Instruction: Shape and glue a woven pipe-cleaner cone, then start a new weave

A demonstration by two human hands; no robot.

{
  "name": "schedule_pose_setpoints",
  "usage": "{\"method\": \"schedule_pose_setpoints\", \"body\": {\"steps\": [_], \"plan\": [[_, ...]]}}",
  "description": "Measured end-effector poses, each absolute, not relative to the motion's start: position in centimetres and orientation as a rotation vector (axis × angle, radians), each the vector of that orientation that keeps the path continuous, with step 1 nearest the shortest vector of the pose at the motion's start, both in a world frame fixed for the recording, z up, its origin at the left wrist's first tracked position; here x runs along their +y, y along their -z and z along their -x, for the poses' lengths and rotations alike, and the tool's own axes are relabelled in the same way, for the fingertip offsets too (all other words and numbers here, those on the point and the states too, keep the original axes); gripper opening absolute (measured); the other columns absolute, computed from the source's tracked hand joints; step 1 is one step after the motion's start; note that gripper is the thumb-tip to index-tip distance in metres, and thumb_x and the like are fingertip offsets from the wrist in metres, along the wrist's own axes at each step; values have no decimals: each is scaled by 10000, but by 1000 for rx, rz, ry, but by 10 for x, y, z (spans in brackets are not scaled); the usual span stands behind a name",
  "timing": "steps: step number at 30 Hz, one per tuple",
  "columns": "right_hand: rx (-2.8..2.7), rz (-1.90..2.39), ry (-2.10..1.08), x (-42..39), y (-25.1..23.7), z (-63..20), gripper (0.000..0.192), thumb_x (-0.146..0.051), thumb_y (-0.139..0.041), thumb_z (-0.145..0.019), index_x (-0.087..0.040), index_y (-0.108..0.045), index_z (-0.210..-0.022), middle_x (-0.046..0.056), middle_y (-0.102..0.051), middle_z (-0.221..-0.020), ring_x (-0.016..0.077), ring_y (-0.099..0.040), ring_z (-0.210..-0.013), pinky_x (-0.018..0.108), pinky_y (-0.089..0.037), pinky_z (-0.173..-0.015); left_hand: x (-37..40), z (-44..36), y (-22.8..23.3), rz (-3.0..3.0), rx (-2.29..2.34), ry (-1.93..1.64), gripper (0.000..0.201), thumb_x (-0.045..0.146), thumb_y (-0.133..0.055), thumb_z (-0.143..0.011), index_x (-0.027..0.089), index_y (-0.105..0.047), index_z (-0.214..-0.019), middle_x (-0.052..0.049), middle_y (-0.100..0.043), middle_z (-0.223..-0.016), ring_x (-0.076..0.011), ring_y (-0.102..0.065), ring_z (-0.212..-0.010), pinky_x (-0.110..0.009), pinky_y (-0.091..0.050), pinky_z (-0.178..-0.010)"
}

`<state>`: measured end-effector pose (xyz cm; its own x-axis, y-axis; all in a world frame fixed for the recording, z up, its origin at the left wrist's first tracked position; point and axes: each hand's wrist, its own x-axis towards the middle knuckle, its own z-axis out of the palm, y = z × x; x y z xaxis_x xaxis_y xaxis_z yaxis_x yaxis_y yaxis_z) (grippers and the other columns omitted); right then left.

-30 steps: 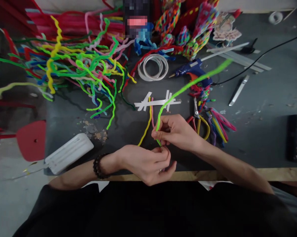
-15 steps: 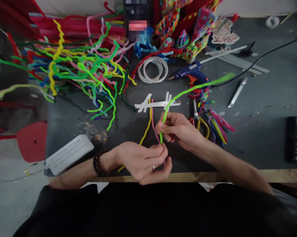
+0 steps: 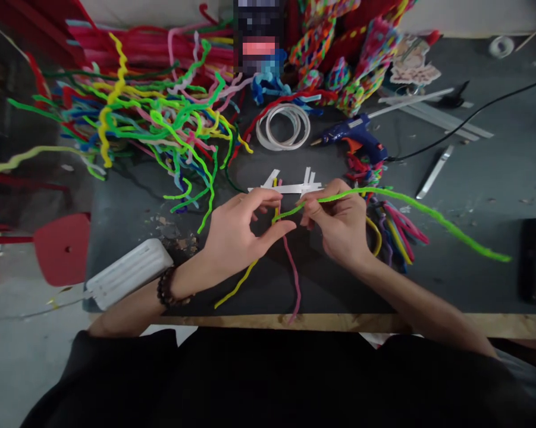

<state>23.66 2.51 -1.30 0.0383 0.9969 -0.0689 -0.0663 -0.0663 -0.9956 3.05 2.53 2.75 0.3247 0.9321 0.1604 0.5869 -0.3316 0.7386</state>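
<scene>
Head view: near edge of the desk (image 3: 428, 324) first — pink pipe cleaner (image 3: 293, 276) trails down to it, yellow pipe cleaner (image 3: 238, 285) runs off toward my left wrist. Mid-desk, my left hand (image 3: 236, 229) is pinched shut where the stems meet, thumb out to the right. My right hand (image 3: 339, 223) grips the green pipe cleaner (image 3: 410, 208), which stretches right, over the desk, end blurred. White tape strips (image 3: 288, 187) lie just beyond my fingers, over the yellow and pink tops. Loose coloured stems (image 3: 395, 223) lie right of my right hand. Farther: blue glue gun (image 3: 350, 132), white rings (image 3: 283, 125). Far left corner — pile of pipe cleaners (image 3: 151, 119). White box (image 3: 127, 279) at near left edge.
</scene>
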Motion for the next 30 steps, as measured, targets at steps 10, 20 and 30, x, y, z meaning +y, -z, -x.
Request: {"method": "schedule_pose_setpoints", "body": {"steps": [10,20,30], "plan": [[-1148,1160,-1194,25,11,-238,249,-425,-820,-906,-249,-646,-881,6,-737,-879,112,-655,-592,281,-475,-495,37,-30,-18,-1551,1172,-672,156,276,-763,-921,176,-754,-1040,-37,-815,-949,-166,-787,-839,-248,-626,-742],[-976,1151,-1504,28,7,-235,422,-505,-850,-842,-238,-528,-793,-25,-705,-782,81,-580,-523,245,-405,-449,37,-27,-12,-2136,1282,-792,161,67,-637,-914,203,-700,-857,18,-737,-796,-133,-680,-745,-260,-536,-704],[-1093,1166,-1468,36,14,-245,399,-571,-849,-829,-227,-662,-908,-22,-665,-711,100,-584,-555,246,-404,-453,50,-21,5,-2624,1414,-729,196,70,-505,-968,202,-616,-873,-41,-677,-818,-227,-668,-861,-353,-516,-746]]}}
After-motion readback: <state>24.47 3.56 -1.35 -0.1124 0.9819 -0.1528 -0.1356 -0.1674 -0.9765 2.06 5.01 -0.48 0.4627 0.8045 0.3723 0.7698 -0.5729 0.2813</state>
